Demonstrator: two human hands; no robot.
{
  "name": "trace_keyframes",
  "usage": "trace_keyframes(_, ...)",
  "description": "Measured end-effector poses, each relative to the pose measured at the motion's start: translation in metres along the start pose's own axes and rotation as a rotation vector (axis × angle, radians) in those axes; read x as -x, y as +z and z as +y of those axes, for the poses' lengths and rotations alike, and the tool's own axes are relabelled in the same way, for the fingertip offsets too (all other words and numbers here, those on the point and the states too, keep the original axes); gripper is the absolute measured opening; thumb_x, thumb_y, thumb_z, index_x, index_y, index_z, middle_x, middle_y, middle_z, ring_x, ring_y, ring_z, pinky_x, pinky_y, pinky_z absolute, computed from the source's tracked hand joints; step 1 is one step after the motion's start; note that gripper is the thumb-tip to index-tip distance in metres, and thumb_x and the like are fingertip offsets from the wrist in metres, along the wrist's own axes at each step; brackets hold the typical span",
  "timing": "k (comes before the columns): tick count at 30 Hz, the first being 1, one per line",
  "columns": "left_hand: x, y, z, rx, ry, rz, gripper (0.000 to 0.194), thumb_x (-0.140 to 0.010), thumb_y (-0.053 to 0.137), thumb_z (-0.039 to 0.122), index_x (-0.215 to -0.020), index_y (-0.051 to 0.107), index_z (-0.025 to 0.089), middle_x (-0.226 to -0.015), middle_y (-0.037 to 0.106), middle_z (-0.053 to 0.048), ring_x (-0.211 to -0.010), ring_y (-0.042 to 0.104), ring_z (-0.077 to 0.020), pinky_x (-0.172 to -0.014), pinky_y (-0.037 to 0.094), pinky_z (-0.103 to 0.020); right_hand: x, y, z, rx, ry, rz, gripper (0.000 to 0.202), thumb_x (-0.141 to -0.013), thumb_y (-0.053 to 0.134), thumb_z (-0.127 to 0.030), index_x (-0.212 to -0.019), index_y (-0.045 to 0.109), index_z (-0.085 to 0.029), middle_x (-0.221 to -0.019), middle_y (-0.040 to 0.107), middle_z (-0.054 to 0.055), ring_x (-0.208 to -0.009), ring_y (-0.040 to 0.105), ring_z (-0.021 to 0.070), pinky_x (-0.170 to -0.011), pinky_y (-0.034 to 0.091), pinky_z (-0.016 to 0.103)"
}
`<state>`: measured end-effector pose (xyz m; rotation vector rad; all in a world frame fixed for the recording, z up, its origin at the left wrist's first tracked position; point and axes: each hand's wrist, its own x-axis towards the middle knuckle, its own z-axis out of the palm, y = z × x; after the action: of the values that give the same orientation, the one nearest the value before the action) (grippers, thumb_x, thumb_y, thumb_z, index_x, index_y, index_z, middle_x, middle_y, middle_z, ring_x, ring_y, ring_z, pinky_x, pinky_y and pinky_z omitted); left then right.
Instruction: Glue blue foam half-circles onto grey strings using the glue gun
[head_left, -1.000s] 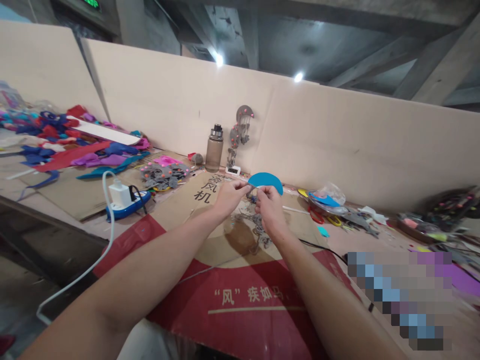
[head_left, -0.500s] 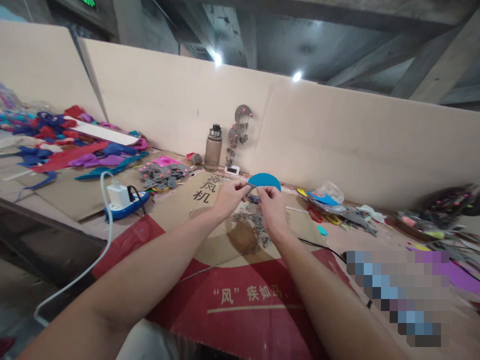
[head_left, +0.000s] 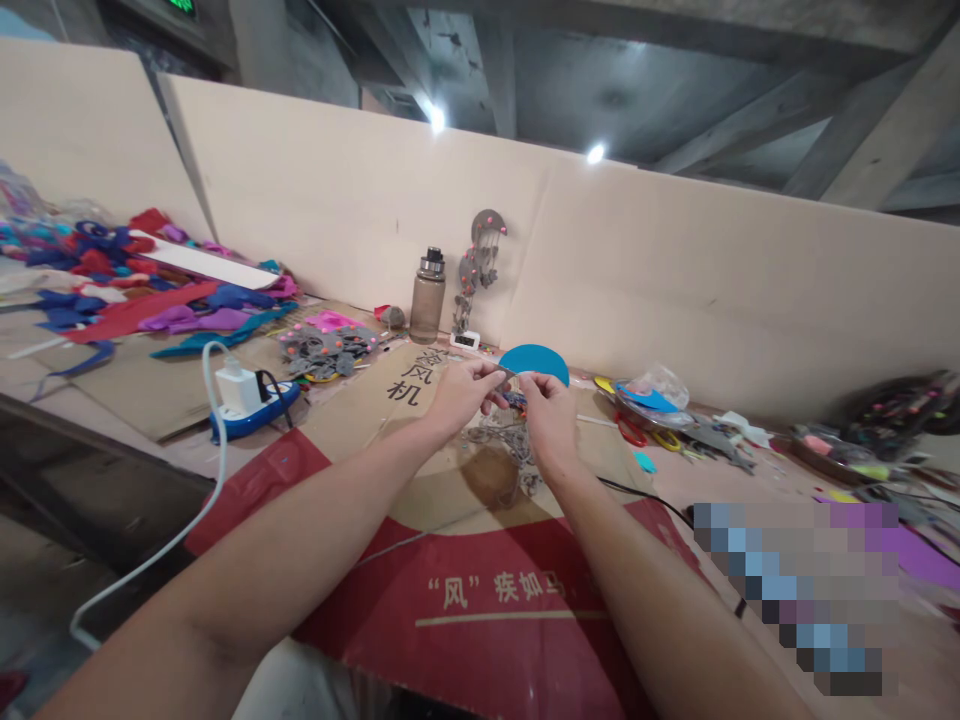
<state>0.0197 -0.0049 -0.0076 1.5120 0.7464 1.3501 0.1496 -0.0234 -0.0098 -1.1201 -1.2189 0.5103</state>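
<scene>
Near the desk's front edge, the flattened red and brown cardboard sheet (head_left: 465,590) lies bare between the forearms. Above it, the left hand (head_left: 459,393) and right hand (head_left: 550,412) pinch the round blue foam disc (head_left: 534,362) by its lower edge. Grey dangling pieces beneath them are hard to make out.

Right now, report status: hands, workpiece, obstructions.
Left hand and right hand both pinching the blue disc, raised above the cardboard. Grey cutouts dangle beneath. Nothing blocking.
</scene>
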Motion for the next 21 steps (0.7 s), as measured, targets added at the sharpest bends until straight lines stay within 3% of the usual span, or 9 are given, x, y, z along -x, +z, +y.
trace_keyframes(6, 0.000, 0.000, -0.002, 0.062, -0.014, -0.025, 0.014, -0.081, 0.059, 0.024, -0.080, 0.063, 0.011, -0.077, 0.066, -0.006, -0.057, 0.064, -0.0113, -0.046, 0.041, -0.020, -0.002, 0.000, 0.005, -0.053, 0.012, 0.007, 0.024, -0.076, 0.060, -0.040, -0.078, 0.063, -0.016, -0.074, 0.064, 0.001, -0.071, 0.055, 0.0143, -0.070, 0.042, 0.028)
trace_keyframes(12, -0.002, -0.001, -0.003, 0.200, -0.068, -0.056, 0.015, -0.080, 0.063, 0.025, -0.078, 0.063, 0.011, -0.074, 0.065, -0.004, -0.053, 0.058, -0.0075, -0.047, 0.039, -0.019, -0.001, 0.005, 0.006, -0.294, 0.100, -0.076, 0.023, -0.072, 0.065, -0.040, -0.073, 0.058, -0.018, -0.067, 0.060, -0.002, -0.055, 0.044, 0.0097, -0.054, 0.034, 0.025)
trace_keyframes(17, -0.004, -0.004, -0.001, 0.364, -0.175, -0.170, 0.019, -0.077, 0.067, 0.027, -0.074, 0.062, 0.010, -0.072, 0.062, -0.003, -0.050, 0.051, -0.0043, -0.045, 0.036, -0.016, 0.000, 0.007, -0.001, -0.464, 0.174, -0.132, 0.022, -0.066, 0.069, -0.035, -0.072, 0.054, -0.020, -0.061, 0.056, -0.005, -0.052, 0.042, 0.0082, -0.049, 0.031, 0.023)
trace_keyframes(21, -0.006, -0.010, 0.002, 0.438, -0.285, -0.307, 0.022, -0.075, 0.072, 0.028, -0.073, 0.062, 0.009, -0.073, 0.062, -0.003, -0.049, 0.047, -0.0023, -0.044, 0.034, -0.015, -0.005, 0.001, -0.003, -0.517, 0.160, -0.272, 0.028, -0.063, 0.074, -0.036, -0.069, 0.052, -0.021, -0.059, 0.053, -0.004, -0.054, 0.047, 0.0086, -0.048, 0.031, 0.022)
